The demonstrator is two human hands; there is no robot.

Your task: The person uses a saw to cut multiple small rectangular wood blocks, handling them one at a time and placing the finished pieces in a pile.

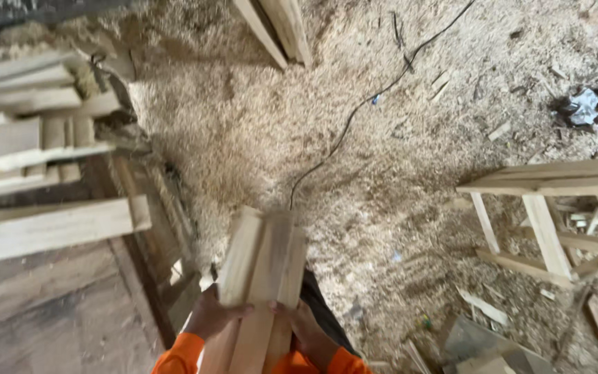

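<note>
A bundle of pale wooden slats (263, 270) points away from me over the sawdust floor. My left hand (212, 317) grips the bundle from its left side, fingers wrapped over the top. My right hand (306, 325) clasps it from the right, thumb on the wood. Both wrists end in orange sleeves at the bottom edge. The near ends of the slats are hidden below the frame.
Stacked planks (32, 125) lie on a wooden bench at left. A black cable (354, 118) runs across the sawdust floor. A wooden frame stool (555, 208) stands at right, with scrap pieces (482, 343) below it. Two boards (278, 28) lean at top centre.
</note>
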